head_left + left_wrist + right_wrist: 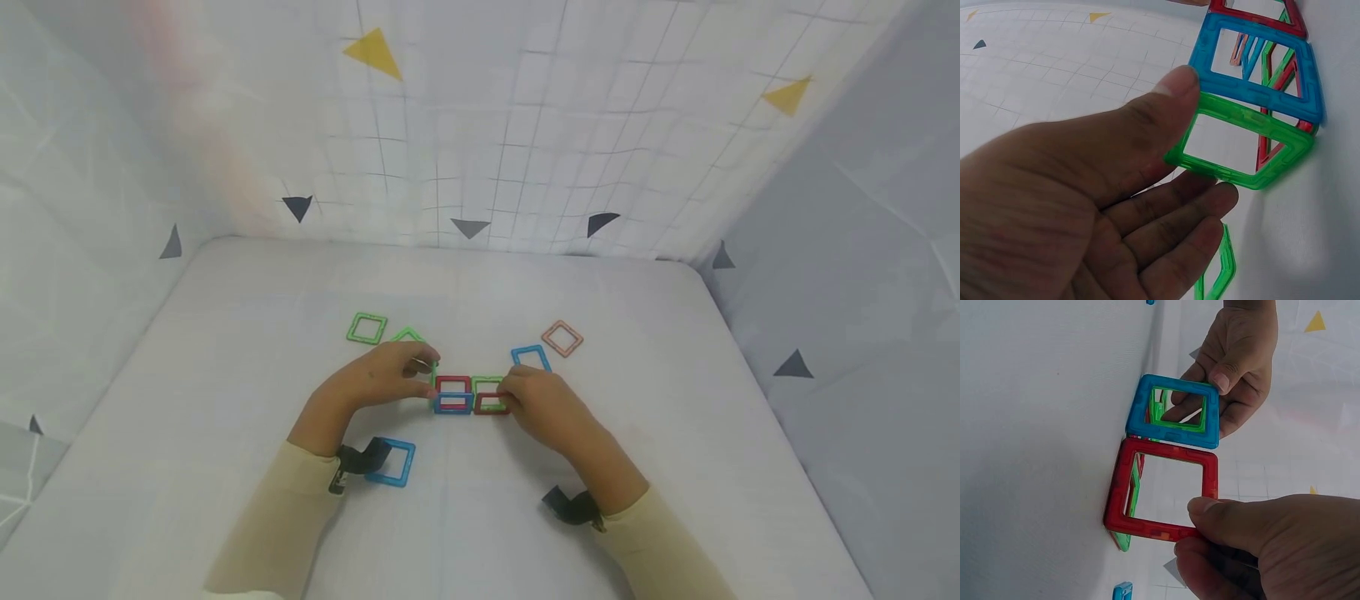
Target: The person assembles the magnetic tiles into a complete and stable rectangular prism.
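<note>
Square magnetic frame tiles stand joined in a low row between the two hands. My left hand (382,375) is at the row's left end, pinching a standing green magnetic tile (1222,174) between thumb and fingers. Its thumb tip also lies at the corner of the adjoining blue tile (1260,31). At the other end my right hand (546,407) pinches a red magnetic tile (1166,450) by its corner. That tile stands upright beside the blue one. Behind these show another red tile (453,379) and a green tile (489,379), partly covered.
Loose on the white table (487,525) lie a green square tile (372,316), an orange tile (552,329), a blue tile (529,348) by the right hand and another blue tile (408,465) near the left wrist. A green piece (408,331) lies behind the left hand.
</note>
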The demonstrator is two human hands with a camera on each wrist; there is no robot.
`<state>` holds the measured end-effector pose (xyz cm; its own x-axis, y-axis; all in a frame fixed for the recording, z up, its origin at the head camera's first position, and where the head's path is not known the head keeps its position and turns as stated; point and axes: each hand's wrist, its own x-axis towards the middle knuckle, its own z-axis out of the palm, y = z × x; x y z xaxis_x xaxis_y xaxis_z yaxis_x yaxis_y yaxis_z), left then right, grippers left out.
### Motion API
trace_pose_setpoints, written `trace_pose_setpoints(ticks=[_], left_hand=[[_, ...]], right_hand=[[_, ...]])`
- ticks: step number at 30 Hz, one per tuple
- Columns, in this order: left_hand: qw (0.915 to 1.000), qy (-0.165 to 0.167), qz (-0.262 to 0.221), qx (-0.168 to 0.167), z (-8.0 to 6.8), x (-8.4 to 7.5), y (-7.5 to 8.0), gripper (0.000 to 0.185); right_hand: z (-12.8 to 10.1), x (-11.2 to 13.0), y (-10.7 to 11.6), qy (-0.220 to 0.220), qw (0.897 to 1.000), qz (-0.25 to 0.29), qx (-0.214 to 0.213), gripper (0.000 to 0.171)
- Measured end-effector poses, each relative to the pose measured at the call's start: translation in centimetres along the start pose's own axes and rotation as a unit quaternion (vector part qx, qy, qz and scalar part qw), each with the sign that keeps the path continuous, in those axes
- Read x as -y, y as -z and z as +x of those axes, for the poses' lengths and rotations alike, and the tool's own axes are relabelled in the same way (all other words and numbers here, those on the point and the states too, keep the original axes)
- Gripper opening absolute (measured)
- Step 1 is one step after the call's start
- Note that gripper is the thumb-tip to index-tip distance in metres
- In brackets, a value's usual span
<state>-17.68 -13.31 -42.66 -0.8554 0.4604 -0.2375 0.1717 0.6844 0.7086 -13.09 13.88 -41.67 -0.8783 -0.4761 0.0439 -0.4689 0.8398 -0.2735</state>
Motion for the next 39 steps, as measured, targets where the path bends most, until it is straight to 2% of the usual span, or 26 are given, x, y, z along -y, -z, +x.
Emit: trace_pose_setpoints(ticks=[9,13,17,21,25,29,31,39], left_hand=[[1.0,-0.005,-0.002,0.002,0.0,0.0,0.0,0.056],[1.0,-0.003,0.001,0.002,0.0,0.0,0.1,0.057],[1.0,-0.002,-0.002,0.003,0.0,0.1,0.2,0.057],[1.0,-0.003,-0.005,0.004,0.0,0.1,0.1,0.057],[1.0,0.001,-0.004,0.002,0.0,0.2,0.0,0.057],[1.0,0.006,0.006,0.0,0.0,0.1,0.0,0.056],[0.9999,0.007,0.013,0.001,0.0,0.1,0.0,0.057],[0.9996,0.02,0.02,0.001,0.0,0.3,-0.2,0.067]], right_hand=[[0.0,0.0,-0.2,0.021,1.0,-0.005,-0.013,0.014],[0.0,0.0,-0.2,0.016,1.0,0.005,-0.011,0.015],[0.1,-0.5,-0.3,0.011,1.0,0.024,0.003,0.017],[0.1,-1.9,-0.1,0.012,0.998,0.069,0.001,0.021],[0.3,-3.9,0.0,-0.031,0.995,0.094,-0.033,0.023],[0.8,-5.8,-0.7,-0.101,0.99,0.071,-0.062,0.025],[0.9,-6.6,-1.3,-0.121,0.989,0.062,-0.063,0.03],[1.7,-7.9,-2.8,-0.128,0.988,0.058,-0.065,0.04]])
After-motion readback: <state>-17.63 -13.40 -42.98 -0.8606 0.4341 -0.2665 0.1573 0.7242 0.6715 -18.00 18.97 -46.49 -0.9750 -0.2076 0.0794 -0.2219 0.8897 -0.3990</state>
